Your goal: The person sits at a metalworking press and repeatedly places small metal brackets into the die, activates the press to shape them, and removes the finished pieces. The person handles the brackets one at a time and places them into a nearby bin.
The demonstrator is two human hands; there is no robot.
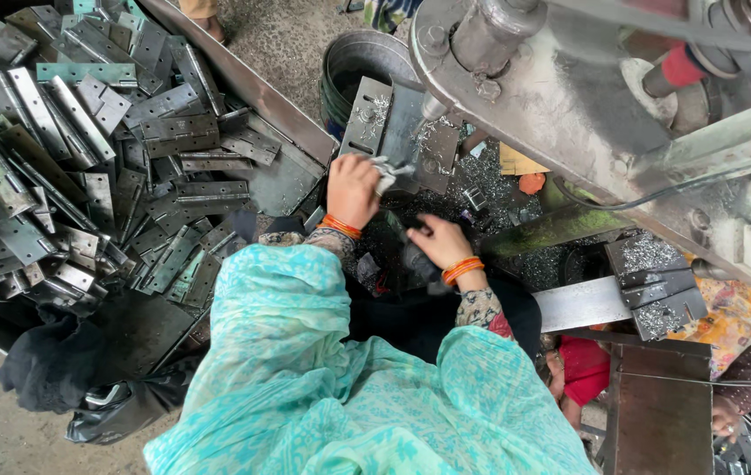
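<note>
1. Drill-press-type machine (569,97): grey metal, fills top right of view; its arm runs diagonally over the work area, spindle tip coming down approx above the plates by the left hand.
2. Hinge pile (85,158): big heap of grey steel hinge leaves w/ screw holes, filling the left side, lying every which way in a dark sheet-metal tray (244,84).
3. Person's teal patterned cloth (340,387): covers bottom centre, both forearms coming out from under it toward the machine.
4. Dark bag/cloth bundle (59,361): on the floor bottom left, beside the tray.
5. Metal bucket (353,70): round, dark inside, top centre, just behind the upright plates.
6. Stack of drilled plates (657,295): right of centre, dusted w/ metal shavings, well apart from both hands.
7. Upright grey plates (384,119): under the spindle, shavings on them, just above the left hand.
8. Swarf bed (481,189): silvery chips spread btwn the hands and the machine base.
9. Left hand (353,189): orange bangles at wrist, fingers curled closed on a small metal hinge piece (390,171), holding it right under the spindle area, touching the plates' lower edge.
10. Right hand (441,242): orange bangles too, lower and nearer the body, fingers bent around smth dark; can't tell what it is or how firm the grip.
11. Small hinge piece sits at the left fingertips, above the swarf.
</note>
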